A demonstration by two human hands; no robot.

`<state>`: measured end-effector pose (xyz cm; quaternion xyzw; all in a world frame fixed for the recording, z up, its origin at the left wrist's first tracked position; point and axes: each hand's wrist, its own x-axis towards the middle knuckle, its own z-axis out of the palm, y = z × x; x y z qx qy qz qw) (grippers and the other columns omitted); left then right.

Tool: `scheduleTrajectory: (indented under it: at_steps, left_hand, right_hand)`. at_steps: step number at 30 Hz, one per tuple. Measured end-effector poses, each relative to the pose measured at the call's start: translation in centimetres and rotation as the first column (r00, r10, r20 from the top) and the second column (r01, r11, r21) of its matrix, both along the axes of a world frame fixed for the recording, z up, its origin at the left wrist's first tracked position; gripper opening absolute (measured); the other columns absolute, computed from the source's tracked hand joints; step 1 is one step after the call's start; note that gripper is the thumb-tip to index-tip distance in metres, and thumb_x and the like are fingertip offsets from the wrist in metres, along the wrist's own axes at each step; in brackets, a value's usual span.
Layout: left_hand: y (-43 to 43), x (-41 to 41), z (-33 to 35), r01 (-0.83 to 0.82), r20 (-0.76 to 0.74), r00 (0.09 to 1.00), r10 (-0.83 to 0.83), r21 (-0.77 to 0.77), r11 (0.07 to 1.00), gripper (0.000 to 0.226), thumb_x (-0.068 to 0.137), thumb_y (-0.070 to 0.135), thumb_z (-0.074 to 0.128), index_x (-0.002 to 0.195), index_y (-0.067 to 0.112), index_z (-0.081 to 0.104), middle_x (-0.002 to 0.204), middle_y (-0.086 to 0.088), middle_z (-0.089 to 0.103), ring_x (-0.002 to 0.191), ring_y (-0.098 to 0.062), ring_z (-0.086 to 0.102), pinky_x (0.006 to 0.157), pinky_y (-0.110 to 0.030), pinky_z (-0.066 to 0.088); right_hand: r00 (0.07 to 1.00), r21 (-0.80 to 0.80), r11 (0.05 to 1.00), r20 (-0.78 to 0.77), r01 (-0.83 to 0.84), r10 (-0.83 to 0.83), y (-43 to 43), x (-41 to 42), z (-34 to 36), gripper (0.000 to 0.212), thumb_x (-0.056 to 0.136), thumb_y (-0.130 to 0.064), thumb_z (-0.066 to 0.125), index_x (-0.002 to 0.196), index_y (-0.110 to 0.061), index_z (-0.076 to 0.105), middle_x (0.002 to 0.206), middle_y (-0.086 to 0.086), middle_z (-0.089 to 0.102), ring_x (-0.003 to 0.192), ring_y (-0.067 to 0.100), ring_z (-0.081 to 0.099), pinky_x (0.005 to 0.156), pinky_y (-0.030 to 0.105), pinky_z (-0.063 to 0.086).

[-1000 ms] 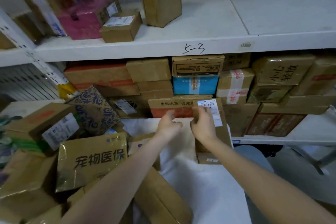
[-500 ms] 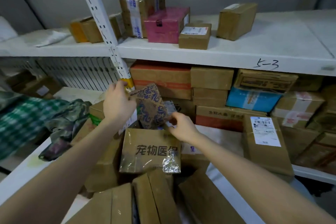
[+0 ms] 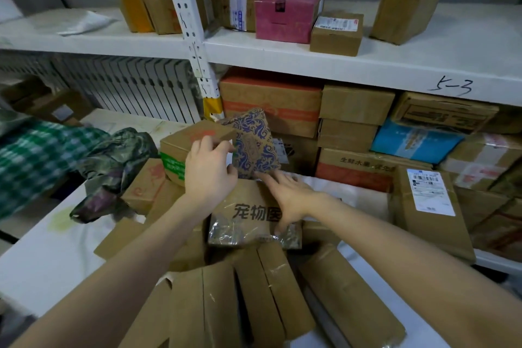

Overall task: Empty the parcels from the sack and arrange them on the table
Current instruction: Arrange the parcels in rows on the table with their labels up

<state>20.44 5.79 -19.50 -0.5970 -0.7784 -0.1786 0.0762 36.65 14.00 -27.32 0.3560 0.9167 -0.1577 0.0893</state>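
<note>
The patterned parcel, brown with blue scrollwork, stands tilted on a heap of cardboard parcels on the white table. The left hand curls its fingers round the parcel's left edge, and the right hand lies flat, fingers straight and spread, on the printed gold parcel just below. Arranging looks barely begun: most parcels lie jumbled, only the labelled box stands apart at the right, and the white material underneath may be the sack. Behind stands white shelving packed with boxes, and a green checked cloth lies at the left.
</note>
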Motion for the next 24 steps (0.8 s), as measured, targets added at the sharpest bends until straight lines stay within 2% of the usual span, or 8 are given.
scheduleTrajectory:
  at_steps: [3, 6, 8, 10, 15, 18, 21, 24]
  left_hand:
    - [-0.5, 0.0, -0.5, -0.022, -0.008, 1.000, 0.022, 0.027, 0.999, 0.035, 0.079, 0.014, 0.063, 0.114, 0.017, 0.063, 0.118, -0.009, 0.053, 0.119, -0.033, 0.041, 0.098, -0.047, 0.037]
    - [-1.1, 0.1, -0.7, 0.046, -0.013, 0.999, -0.044, 0.120, 0.992, 0.034, 0.078, 0.009, 0.063, 0.111, 0.012, 0.065, 0.113, -0.011, 0.054, 0.112, -0.033, 0.046, 0.086, -0.042, 0.045]
    - [-1.4, 0.4, -0.8, 0.069, 0.047, 0.996, -0.074, 0.101, 0.993, 0.030, 0.081, 0.009, 0.062, 0.110, 0.012, 0.064, 0.110, -0.009, 0.054, 0.103, -0.028, 0.052, 0.071, -0.035, 0.047]
    - [-1.8, 0.8, -1.2, 0.058, 0.124, 0.990, -0.063, 0.044, 0.997, 0.029, 0.084, 0.009, 0.059, 0.112, 0.013, 0.063, 0.109, -0.007, 0.054, 0.098, -0.026, 0.056, 0.065, -0.034, 0.048]
    - [-2.6, 0.6, -1.3, 0.018, 0.133, 0.991, -0.034, 0.118, 0.993, 0.035, 0.083, 0.008, 0.059, 0.118, 0.013, 0.060, 0.111, -0.006, 0.054, 0.106, -0.024, 0.053, 0.074, -0.031, 0.048]
    - [-2.0, 0.9, -1.2, 0.040, 0.104, 0.994, -0.026, -0.133, 0.990, 0.049, 0.080, 0.018, 0.063, 0.127, 0.013, 0.052, 0.116, -0.009, 0.050, 0.112, -0.028, 0.049, 0.086, -0.036, 0.049]
    - [-1.1, 1.4, -1.9, 0.025, 0.061, 0.998, 0.003, -0.451, 0.892, 0.064, 0.074, 0.023, 0.069, 0.131, 0.011, 0.042, 0.123, -0.013, 0.042, 0.116, -0.031, 0.042, 0.093, -0.039, 0.046]
    - [0.1, 1.7, -2.4, 0.024, 0.082, 0.996, 0.036, -0.628, 0.778, 0.077, 0.069, 0.037, 0.077, 0.131, 0.015, 0.037, 0.129, -0.015, 0.038, 0.120, -0.034, 0.041, 0.095, -0.044, 0.047]
  right_hand:
    - [0.999, 0.050, 0.999, 0.031, 0.014, -0.016, -1.2, 0.8, -0.9, 0.147, 0.049, -0.047, 0.090, 0.151, -0.029, -0.014, 0.156, 0.015, 0.011, 0.144, 0.036, 0.014, 0.117, 0.051, 0.018]
    - [0.995, 0.086, 0.991, 0.006, 0.098, -0.099, -1.9, 1.3, -1.7, 0.145, 0.050, -0.046, 0.090, 0.152, -0.025, -0.011, 0.153, 0.013, 0.017, 0.143, 0.034, 0.017, 0.117, 0.051, 0.019]
    - [0.990, 0.069, 0.988, -0.009, 0.141, -0.141, -2.1, 1.3, -1.7, 0.141, 0.051, -0.044, 0.090, 0.153, -0.023, -0.005, 0.151, 0.012, 0.022, 0.141, 0.033, 0.020, 0.116, 0.051, 0.023]
    - [0.988, 0.063, 0.986, -0.026, 0.153, -0.152, -2.2, 1.5, -1.5, 0.135, 0.051, -0.041, 0.091, 0.151, -0.018, 0.005, 0.145, 0.011, 0.027, 0.137, 0.032, 0.026, 0.113, 0.048, 0.029]
    - [0.960, 0.082, 0.971, -0.186, 0.226, -0.208, -2.6, 2.2, -1.6, 0.102, 0.057, -0.028, 0.089, 0.139, -0.016, 0.029, 0.135, 0.005, 0.037, 0.128, 0.027, 0.037, 0.099, 0.042, 0.043]
    - [0.915, 0.052, 0.958, -0.315, 0.281, -0.251, -2.7, 2.7, -1.4, 0.080, 0.065, -0.019, 0.084, 0.131, -0.019, 0.038, 0.132, 0.003, 0.040, 0.126, 0.022, 0.039, 0.096, 0.039, 0.047]
    - [0.889, 0.052, 0.960, -0.396, 0.274, -0.232, -2.9, 3.0, -1.4, 0.057, 0.069, -0.013, 0.079, 0.115, -0.021, 0.047, 0.123, 0.001, 0.042, 0.118, 0.019, 0.040, 0.090, 0.037, 0.049]
    - [0.886, 0.128, 0.965, -0.438, 0.230, -0.154, -3.1, 3.5, -1.9, 0.023, 0.074, -0.008, 0.073, 0.085, -0.017, 0.054, 0.105, -0.001, 0.041, 0.102, 0.017, 0.040, 0.080, 0.032, 0.046]
